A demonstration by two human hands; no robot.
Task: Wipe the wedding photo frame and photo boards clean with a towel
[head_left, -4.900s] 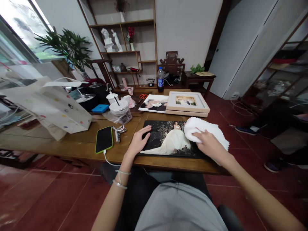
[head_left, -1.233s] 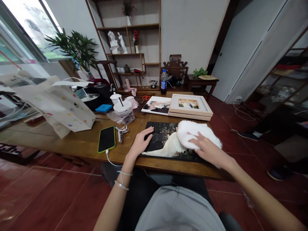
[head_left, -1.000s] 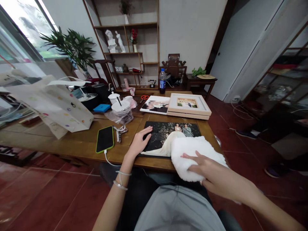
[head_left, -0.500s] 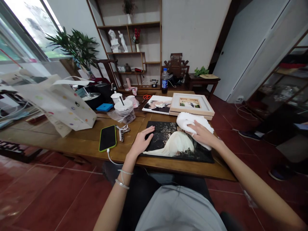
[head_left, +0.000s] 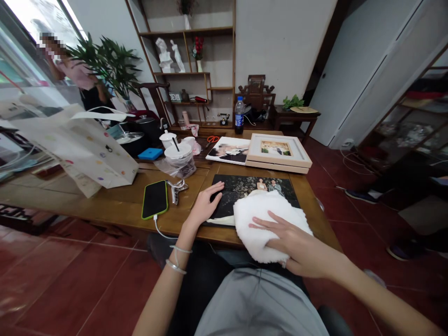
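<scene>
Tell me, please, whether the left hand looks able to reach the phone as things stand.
Probably yes: the phone lies left of the left hand, uncovered; the silvery item sits only beside its upper right, though a white cable is plugged into its lower end.

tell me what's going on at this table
A person's right hand lies on a white cloth, which covers the lower right of a wedding photo panel and overhangs the front edge of the table. The left hand rests on the panel's left end. Behind the panel lies a wood-framed picture; to its left, a smartphone.
</scene>
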